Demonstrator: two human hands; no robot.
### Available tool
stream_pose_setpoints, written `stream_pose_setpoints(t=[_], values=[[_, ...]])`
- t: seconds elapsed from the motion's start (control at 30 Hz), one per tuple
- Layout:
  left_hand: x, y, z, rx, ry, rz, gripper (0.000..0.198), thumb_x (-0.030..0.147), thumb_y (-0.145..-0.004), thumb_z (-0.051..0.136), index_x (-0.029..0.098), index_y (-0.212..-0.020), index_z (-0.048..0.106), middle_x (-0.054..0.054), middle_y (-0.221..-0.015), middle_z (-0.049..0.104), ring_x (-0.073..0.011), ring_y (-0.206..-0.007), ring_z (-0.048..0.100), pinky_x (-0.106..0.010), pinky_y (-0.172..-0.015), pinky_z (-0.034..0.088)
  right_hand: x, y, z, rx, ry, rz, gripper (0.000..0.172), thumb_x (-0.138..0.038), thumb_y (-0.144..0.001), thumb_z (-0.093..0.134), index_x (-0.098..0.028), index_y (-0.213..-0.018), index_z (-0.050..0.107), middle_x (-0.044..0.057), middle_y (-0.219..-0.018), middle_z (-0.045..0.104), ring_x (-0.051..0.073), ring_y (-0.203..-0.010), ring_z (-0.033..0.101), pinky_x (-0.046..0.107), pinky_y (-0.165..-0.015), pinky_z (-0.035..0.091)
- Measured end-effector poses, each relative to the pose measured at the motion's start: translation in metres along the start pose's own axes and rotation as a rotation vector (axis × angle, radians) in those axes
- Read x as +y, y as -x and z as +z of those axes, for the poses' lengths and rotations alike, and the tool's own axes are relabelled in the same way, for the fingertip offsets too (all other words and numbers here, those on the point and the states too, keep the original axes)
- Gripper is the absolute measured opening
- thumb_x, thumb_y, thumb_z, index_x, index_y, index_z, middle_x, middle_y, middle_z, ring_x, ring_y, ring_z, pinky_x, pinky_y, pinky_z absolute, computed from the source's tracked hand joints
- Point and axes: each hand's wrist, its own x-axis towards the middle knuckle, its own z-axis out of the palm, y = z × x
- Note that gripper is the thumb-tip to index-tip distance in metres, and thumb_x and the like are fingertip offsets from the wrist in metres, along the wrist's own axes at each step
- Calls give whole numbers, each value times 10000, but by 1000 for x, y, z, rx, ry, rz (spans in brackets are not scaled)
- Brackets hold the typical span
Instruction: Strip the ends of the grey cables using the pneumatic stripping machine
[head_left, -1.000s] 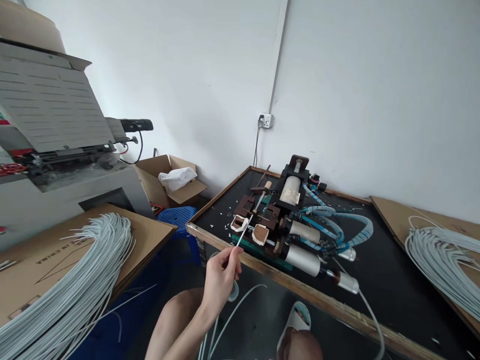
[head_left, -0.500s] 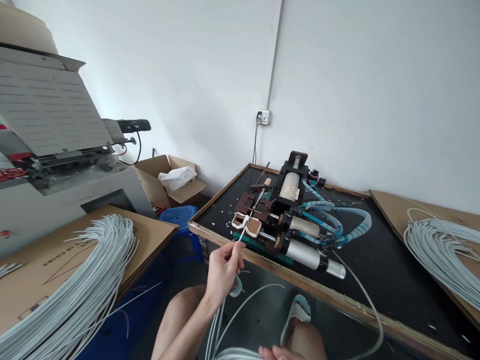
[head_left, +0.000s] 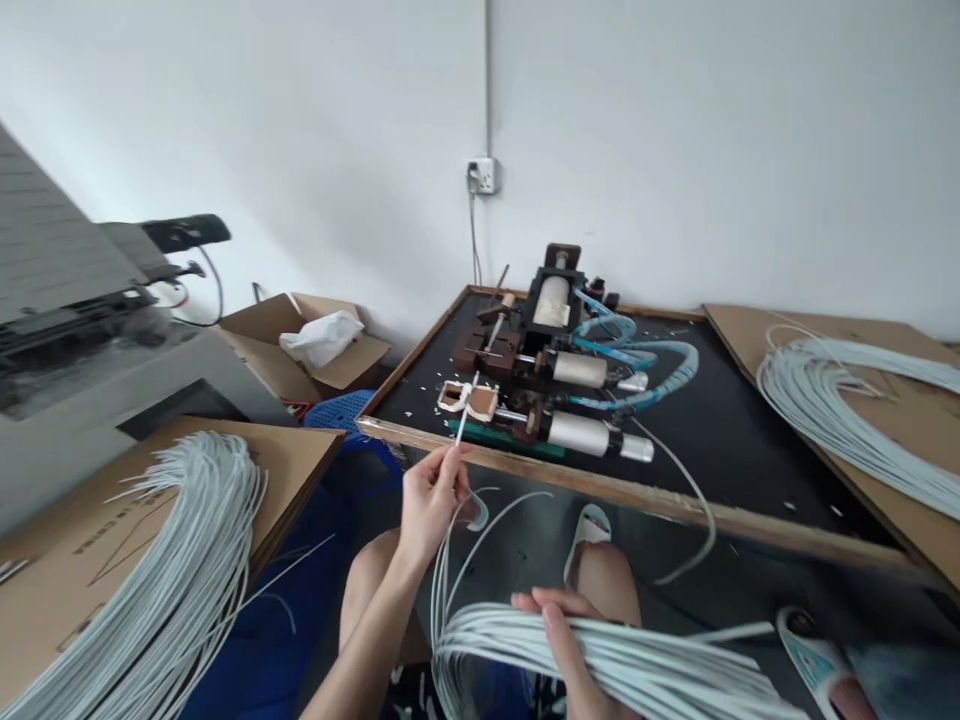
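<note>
My left hand [head_left: 431,500] is closed, pinching a thin white cable [head_left: 463,428] between thumb and fingers just off the table's front edge. The cable points away from me, between two white-edged brown pads [head_left: 482,402] of a pneumatic clamping machine [head_left: 577,433]. Beyond the pads are dark brown metal jaws [head_left: 480,350]; I cannot tell whether the cable's tip touches them. Over my lap, my right hand [head_left: 559,640] is wrapped around a thick bundle of pale cables [head_left: 660,665], thumb on top. The bundle bends down at its left end.
More cables [head_left: 202,540] lie on cardboard at left, beside a grey machine [head_left: 60,330]. A cardboard box [head_left: 300,345] and blue stool [head_left: 341,410] stand behind. Coiled cables [head_left: 840,390] rest on cardboard at right. Blue hoses [head_left: 660,375] and white scraps are on the black tabletop [head_left: 720,450].
The view has tilted down and turned right, bringing my right hand and its cable bundle into full view. My left hand still pinches the cable at the pads.
</note>
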Motion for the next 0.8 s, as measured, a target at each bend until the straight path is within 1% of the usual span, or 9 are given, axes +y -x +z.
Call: stream_pose_setpoints(t=[0.17, 0.27, 0.33, 0.43, 0.5, 0.57, 0.6, 0.7, 0.8], values=[[2, 14, -13, -54, -8, -34, 285, 422, -936, 618, 155, -952, 716, 69, -509, 479, -92, -457, 425, -181, -460, 369, -18, 7, 6, -29, 28, 21, 343, -571, -801, 746, -229, -830, 748, 25, -827, 827, 160, -829, 781, 186, -801, 590], [11, 36, -24, -72, -62, -49, 265, 419, -938, 622, 173, -963, 718, 67, -501, 472, -106, -462, 434, -196, -465, 390, -14, 10, 5, -114, 2, 61, 380, -586, -809, 727, -207, -842, 731, 48, -826, 824, 177, -836, 777, 229, -818, 593], [19, 52, -32, -121, -123, 0, 265, 417, -939, 621, 176, -926, 729, 61, -481, 478, -120, -460, 460, -214, -483, 424, -9, 11, 6, -167, -34, 90, 388, -583, -815, 723, -199, -868, 725, 64, -844, 828, 182, -835, 780, 241, -803, 598], [28, 63, -38, -395, -344, 120, 247, 383, -934, 626, 196, -941, 787, 7, -554, 624, -166, -534, 602, -245, -561, 514, -3, 15, 8, -236, -33, 89, 348, -537, -843, 712, -194, -899, 724, 73, -879, 833, 169, -844, 782, 220, -795, 590], [33, 63, -35, -560, -481, 240, 237, 351, -924, 637, 225, -1033, 806, -70, -848, 773, -252, -828, 718, -308, -756, 577, -2, 17, 9, -273, -27, 59, 299, -493, -875, 689, -197, -909, 725, 61, -893, 833, 161, -857, 779, 213, -815, 582], [39, 60, -30, -613, -525, 326, 267, 314, -951, 600, 251, -1131, 787, -101, -1131, 765, -300, -1089, 682, -367, -917, 555, -3, 18, 10, -298, -17, 38, 235, -435, -905, 659, -211, -916, 728, 32, -895, 830, 154, -861, 775, 212, -825, 577], [44, 59, -27, -626, -511, 344, 281, 298, -972, 568, 260, -1156, 777, -103, -1177, 752, -299, -1123, 670, -375, -939, 547, -3, 17, 9, -306, 7, 21, 201, -403, -914, 648, -220, -913, 732, 16, -881, 826, 150, -847, 772, 211, -821, 574], [59, 61, -16, -786, -457, 326, 249, 280, -979, 580, 283, -1124, 783, -96, -1104, 764, -280, -1043, 694, -353, -886, 557, -6, 16, 8, -281, 152, -56, 95, -313, -883, 664, -247, -901, 731, -21, -887, 784, 148, -867, 732, 217, -848, 545], [69, 66, -6, -949, -470, 284, 191, 263, -961, 628, 297, -1025, 804, -77, -988, 770, -267, -944, 695, -357, -858, 538, -8, 15, 8, -285, 225, -30, 138, -295, -847, 669, -259, -979, 693, -14, -1033, 745, 166, -1038, 686, 233, -979, 479]])
